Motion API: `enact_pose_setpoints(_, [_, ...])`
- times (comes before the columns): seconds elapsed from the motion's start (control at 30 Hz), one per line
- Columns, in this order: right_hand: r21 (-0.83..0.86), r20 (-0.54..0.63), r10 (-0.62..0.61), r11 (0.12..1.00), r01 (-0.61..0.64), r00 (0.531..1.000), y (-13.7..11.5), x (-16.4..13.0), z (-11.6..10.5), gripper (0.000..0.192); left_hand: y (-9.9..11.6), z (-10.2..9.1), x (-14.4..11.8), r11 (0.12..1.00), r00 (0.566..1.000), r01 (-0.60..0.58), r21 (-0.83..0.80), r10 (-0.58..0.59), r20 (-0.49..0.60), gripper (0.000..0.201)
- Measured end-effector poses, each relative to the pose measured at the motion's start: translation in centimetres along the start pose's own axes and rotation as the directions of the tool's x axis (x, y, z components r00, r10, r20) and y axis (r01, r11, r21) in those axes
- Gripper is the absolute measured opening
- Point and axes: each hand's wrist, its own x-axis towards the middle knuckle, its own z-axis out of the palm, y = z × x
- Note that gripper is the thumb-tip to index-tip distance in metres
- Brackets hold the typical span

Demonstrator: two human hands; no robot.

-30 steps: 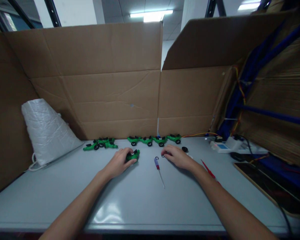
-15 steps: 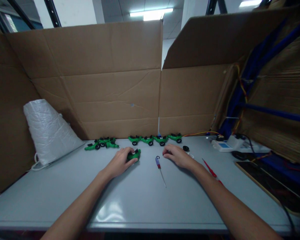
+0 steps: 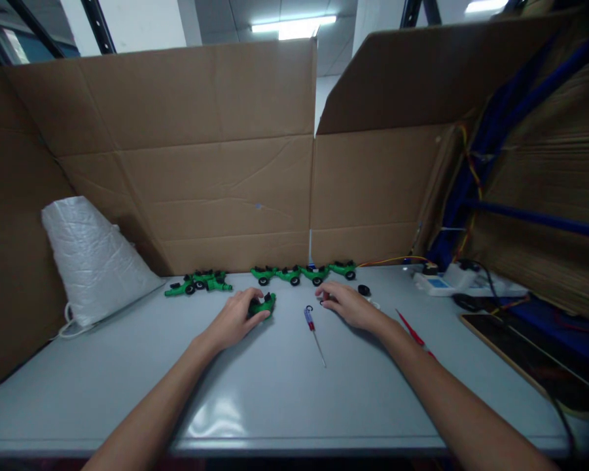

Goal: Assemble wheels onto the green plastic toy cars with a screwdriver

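My left hand (image 3: 236,318) is wrapped round a small green toy vehicle (image 3: 269,303) with black parts, at the middle of the table. The hand hides part of the toy. Farther right, my right hand (image 3: 348,305) hovers low over the tabletop, its thumb and forefinger apart. Just below those fingertips is a tiny dark piece (image 3: 321,302), too small to name. A screwdriver (image 3: 311,325) with a clear and red handle lies between the hands, and a small black hook-shaped piece (image 3: 309,307) is by its handle end.
Green toy vehicles (image 3: 288,275) stand in a row at the back, with more green toy pieces (image 3: 201,281) to their left. Black round parts (image 3: 364,289) and a red pen-like tool (image 3: 409,326) lie at right. A white wrapped bundle (image 3: 95,261) and a power strip (image 3: 434,285) flank them.
My right hand's fingers have lifted and spread a little, uncovering the tiny dark piece. My left hand keeps its hold on the green toy vehicle. The view has shifted slightly.
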Motion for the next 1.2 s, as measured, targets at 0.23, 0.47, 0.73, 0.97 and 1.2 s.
enact_pose_setpoints(0.23, [-0.027, 0.029, -0.023, 0.999, 0.024, 0.999, 0.4, 0.0, -0.4, 0.023, -0.2, 0.1, 0.0, 1.000, 1.000, -0.016, -0.023, 0.016, -0.003, 0.038])
enact_pose_setpoints(0.47, [-0.049, 0.035, -0.030, 0.998, 0.032, 0.999, 0.2, 0.1, -0.5, 0.021, 0.6, 0.2, 0.1, 1.000, 0.999, 0.006, 0.008, -0.006, -0.034, 0.038])
enact_pose_setpoints(0.73, [-0.052, 0.065, -0.003, 0.999, 0.006, 0.998, 0.1, 0.1, -0.7, 0.014, 0.5, -0.1, 0.4, 0.999, 0.990, 0.035, 0.032, -0.030, -0.139, 0.036])
enact_pose_setpoints(0.97, [-0.073, 0.057, -0.003, 0.997, 0.008, 0.998, -0.7, -0.1, -0.6, 0.011, 0.3, 0.8, 0.5, 0.991, 0.969, 0.119, 0.061, -0.103, -0.225, 0.034])
enact_pose_setpoints(1.2, [-0.096, 0.012, -0.022, 0.995, 0.023, 1.000, -1.0, -0.4, -0.6, 0.010, 0.1, 0.4, 0.7, 0.987, 0.940, 0.159, 0.019, -0.146, -0.310, 0.033])
